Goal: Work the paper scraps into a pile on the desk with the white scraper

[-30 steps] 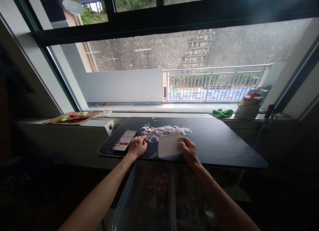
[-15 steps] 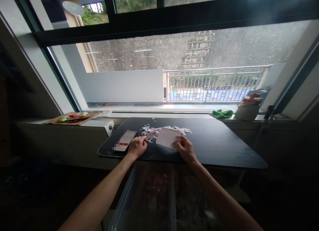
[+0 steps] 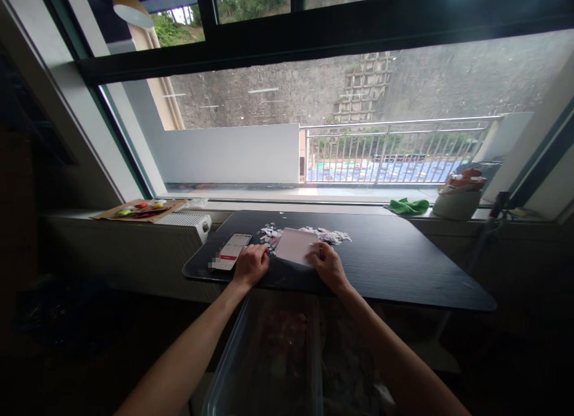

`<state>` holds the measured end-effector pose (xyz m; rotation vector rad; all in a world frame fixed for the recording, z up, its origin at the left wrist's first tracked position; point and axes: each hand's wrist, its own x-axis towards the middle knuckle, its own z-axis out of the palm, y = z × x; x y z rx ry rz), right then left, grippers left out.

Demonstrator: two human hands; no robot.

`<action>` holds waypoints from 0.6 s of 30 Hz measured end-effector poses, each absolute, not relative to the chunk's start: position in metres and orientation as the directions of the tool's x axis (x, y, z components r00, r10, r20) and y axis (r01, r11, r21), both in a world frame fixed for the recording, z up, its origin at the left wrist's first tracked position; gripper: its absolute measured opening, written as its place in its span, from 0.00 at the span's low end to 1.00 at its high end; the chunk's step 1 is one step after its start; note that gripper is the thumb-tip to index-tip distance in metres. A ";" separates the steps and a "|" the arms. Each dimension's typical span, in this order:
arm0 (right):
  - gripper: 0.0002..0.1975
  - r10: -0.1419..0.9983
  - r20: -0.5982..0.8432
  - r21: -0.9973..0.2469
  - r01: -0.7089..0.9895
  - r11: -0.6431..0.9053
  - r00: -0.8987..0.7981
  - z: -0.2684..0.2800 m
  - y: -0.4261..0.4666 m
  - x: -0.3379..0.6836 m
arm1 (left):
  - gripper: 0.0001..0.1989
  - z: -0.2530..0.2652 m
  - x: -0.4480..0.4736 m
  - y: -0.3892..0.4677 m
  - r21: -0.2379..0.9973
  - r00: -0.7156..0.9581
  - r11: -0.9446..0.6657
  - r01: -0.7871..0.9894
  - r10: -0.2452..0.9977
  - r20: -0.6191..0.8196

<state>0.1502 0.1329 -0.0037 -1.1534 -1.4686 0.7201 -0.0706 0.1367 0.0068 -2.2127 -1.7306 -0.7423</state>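
The right hand (image 3: 329, 264) holds a white card (image 3: 292, 245); the left hand (image 3: 252, 264) is loosely curled. At frame centre, paper scraps (image 3: 332, 235) remain loose, not yet gathered.

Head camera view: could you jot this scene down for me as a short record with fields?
Left hand: curled, beside a phone; no held thing visible
Right hand: gripping a white card by its right side
Surface: dark table
Scraps: small, pale, scattered on the table, partly hidden behind the card
Below the near edge: clear bin, contents too dim to name
Windowsill, right: green cloth beside a pale container
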 end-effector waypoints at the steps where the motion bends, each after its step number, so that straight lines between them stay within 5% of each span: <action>1: 0.12 0.930 0.366 -0.902 0.259 0.344 0.041 -0.004 0.133 0.150 | 0.11 0.007 -0.071 0.135 0.134 0.160 -0.277 0.952 0.818 0.552; 7: 0.12 0.932 0.322 -0.920 0.175 0.350 -0.168 -0.008 0.134 0.148 | 0.11 0.015 -0.094 0.131 0.196 0.076 -0.259 0.946 0.762 0.643; 10: 0.12 0.931 0.328 -0.918 0.179 0.355 -0.163 -0.009 0.134 0.148 | 0.11 0.022 -0.124 0.136 0.276 -0.100 -0.119 0.954 0.741 0.665; 14: 0.12 0.924 0.310 -0.928 0.139 0.345 -0.224 -0.009 0.134 0.148 | 0.12 0.022 -0.162 0.146 0.511 -0.417 0.116 0.852 0.741 0.527; 18: 0.11 0.911 0.310 -0.925 0.136 0.355 -0.273 -0.005 0.131 0.149 | 0.12 0.015 -0.178 0.155 0.581 -0.532 0.223 0.782 0.726 0.437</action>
